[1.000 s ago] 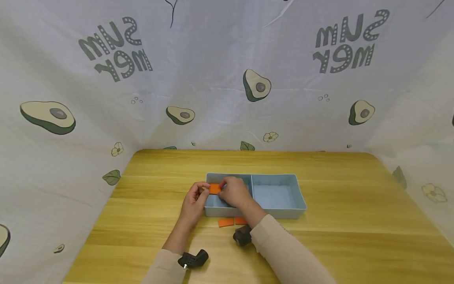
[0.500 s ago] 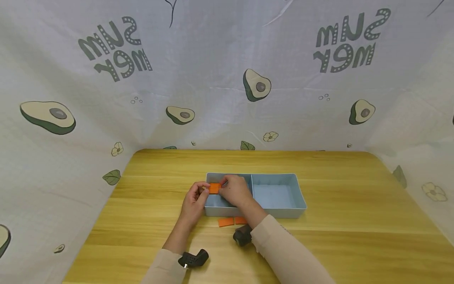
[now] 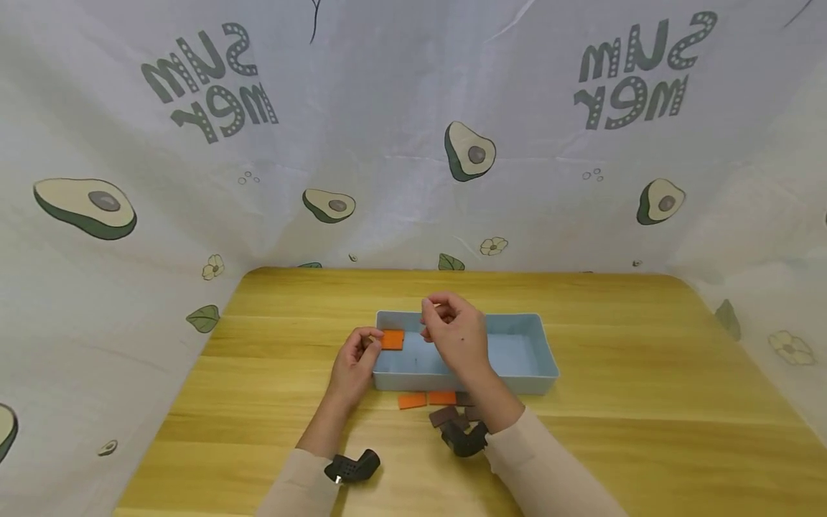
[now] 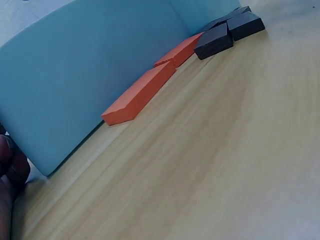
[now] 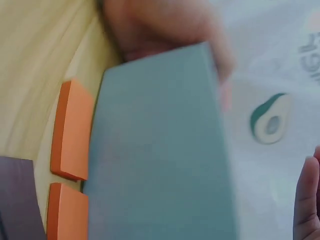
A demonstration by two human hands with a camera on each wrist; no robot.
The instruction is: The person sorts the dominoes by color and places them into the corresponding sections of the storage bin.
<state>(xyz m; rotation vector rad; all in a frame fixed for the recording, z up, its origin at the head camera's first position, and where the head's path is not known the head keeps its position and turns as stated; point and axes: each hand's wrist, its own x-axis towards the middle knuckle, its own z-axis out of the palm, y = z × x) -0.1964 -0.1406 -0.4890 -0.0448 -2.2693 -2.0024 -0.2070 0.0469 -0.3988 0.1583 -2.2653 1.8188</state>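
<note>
A light blue two-compartment box [image 3: 446, 384] stands on the wooden table. My left hand [image 3: 352, 364] is at its left end, thumb and forefinger reaching over the rim to pinch the left edge of an orange rectangular block [image 3: 393, 339] in the left compartment. In the right wrist view that hand [image 5: 170, 25] is blurred against the box's end. My right hand [image 3: 460, 334] is raised over the box near the divider, its fingers loosely bent with no object showing in them. Part of the right hand's fingers [image 5: 306, 200] shows at the right wrist view's edge.
Two orange blocks [image 3: 412, 401] lie along the box's front wall. Several dark brown blocks [image 3: 443, 416] lie to their right, partly hidden by the right wrist camera [image 3: 464, 439]. A printed avocado cloth [image 3: 400, 158] hangs behind the table.
My right hand has left the orange block and risen up and right over the box, uncovering dark blocks in front. The left hand and the orange block have hardly moved.
</note>
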